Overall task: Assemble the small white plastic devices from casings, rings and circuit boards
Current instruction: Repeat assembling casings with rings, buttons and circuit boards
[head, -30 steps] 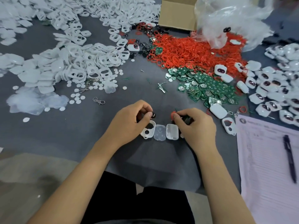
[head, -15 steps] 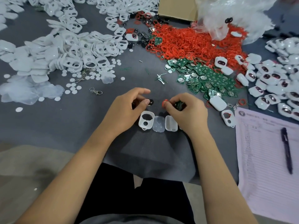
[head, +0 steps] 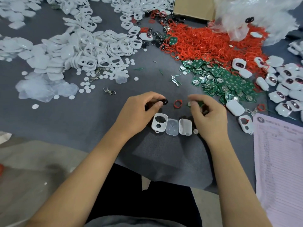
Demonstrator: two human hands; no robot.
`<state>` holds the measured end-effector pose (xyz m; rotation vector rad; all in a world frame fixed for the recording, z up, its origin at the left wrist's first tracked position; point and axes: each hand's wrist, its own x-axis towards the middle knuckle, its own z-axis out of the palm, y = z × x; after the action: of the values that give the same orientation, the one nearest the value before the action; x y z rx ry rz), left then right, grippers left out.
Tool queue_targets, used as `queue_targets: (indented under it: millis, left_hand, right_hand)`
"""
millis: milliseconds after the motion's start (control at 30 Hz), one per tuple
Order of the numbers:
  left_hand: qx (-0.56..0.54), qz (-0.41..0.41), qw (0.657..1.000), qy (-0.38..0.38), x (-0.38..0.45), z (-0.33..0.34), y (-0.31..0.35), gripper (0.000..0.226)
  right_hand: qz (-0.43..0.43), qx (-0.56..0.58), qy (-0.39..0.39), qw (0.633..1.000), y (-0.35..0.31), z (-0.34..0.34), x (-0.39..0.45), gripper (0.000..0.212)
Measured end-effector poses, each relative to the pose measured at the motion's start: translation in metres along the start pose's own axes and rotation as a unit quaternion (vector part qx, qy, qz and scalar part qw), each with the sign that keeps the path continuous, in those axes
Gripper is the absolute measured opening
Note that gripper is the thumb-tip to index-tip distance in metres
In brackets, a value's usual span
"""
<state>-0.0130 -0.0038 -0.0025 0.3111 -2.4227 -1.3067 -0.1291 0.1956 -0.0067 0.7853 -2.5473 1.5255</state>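
Since 0.5 s ago the red ring (head: 178, 104) has left the right hand (head: 209, 115) and lies on the grey cloth (head: 98, 118) btwn both hands; right hand now pinches a green circuit board (head: 197, 104), left hand (head: 139, 112) pinches a small black button piece (head: 163, 101). Front casing w/ holes (head: 159, 122), clear membrane (head: 172, 127) and back casing (head: 185, 126) sit side by side, unjoined, so this unit looks barely begun; finished devices (head: 287, 89) are piled at right, big heaps of parts left

Left hand (head: 139, 112) pinches a black part (head: 164, 101); right hand (head: 208, 115) grips a circuit board (head: 197, 104).
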Motion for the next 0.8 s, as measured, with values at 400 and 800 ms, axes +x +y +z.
queue_targets:
  millis: [400, 800]
  left_hand:
    - [-0.028, -0.01, 0.999, 0.011, 0.0008, 0.0024, -0.003, 0.004]
    - [0.0, 0.01, 1.0, 0.023, -0.0006, 0.0008, 0.0034, 0.014]
  right_hand:
    - [0.042, 0.079, 0.04, 0.995, -0.0033, -0.0046, -0.0077, 0.021]
    - [0.064, 0.074, 0.012, 0.995, -0.0061, -0.0038, -0.0086, 0.018]
